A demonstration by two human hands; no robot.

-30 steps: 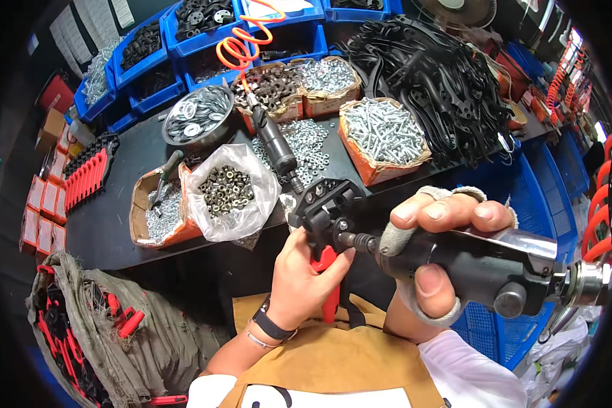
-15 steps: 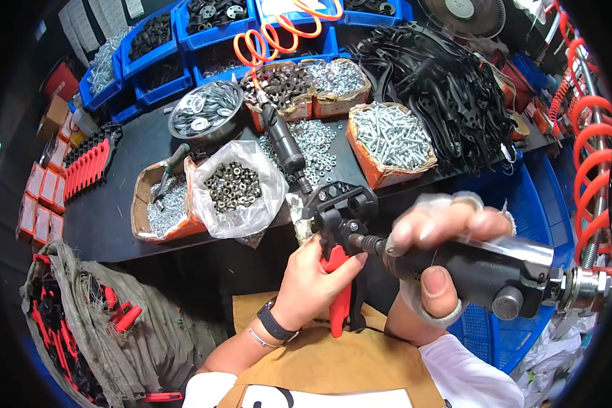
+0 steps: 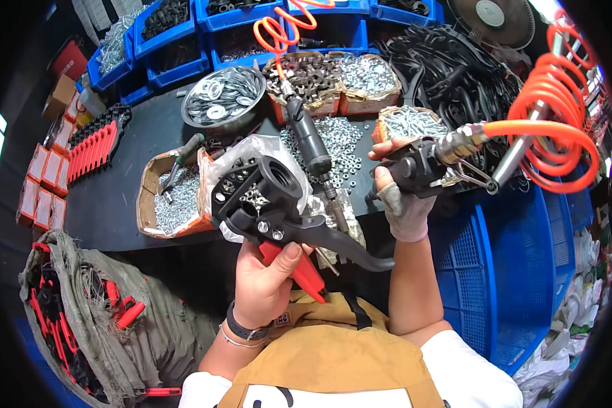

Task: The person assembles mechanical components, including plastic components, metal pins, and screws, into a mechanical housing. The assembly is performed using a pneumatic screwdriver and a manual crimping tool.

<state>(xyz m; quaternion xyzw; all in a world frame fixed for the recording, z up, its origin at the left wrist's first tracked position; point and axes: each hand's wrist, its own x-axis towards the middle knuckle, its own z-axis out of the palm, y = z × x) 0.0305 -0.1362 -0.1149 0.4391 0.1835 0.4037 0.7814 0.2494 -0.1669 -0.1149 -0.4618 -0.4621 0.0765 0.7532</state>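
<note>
My left hand (image 3: 260, 289) is closed round the red grip of a black hand tool (image 3: 302, 234). Its black body has a wide threaded ring at the top, two bright bolts and a long curved lever that reaches to the right. My right hand (image 3: 406, 207), in a pale fingerless glove, is wrapped round a black air screwdriver (image 3: 418, 166) with an orange hose at its back end. The screwdriver is apart from the hand tool. Between the hands, a second air screwdriver (image 3: 311, 143) hangs with its tip down near the table's front edge.
On the dark table (image 3: 119, 197) are a carton of small screws (image 3: 177, 204), a metal bowl of washers (image 3: 224, 95), a bag of nuts (image 3: 268, 153) and a box of bolts (image 3: 411, 124). Black levers (image 3: 442, 75) lie piled behind. Blue crates (image 3: 517, 272) stand right, a sack (image 3: 136, 319) left.
The air screwdriver has come away from the hand tool; my right hand has carried it up and away. My left hand has moved left and turned the hand tool so its threaded ring shows.
</note>
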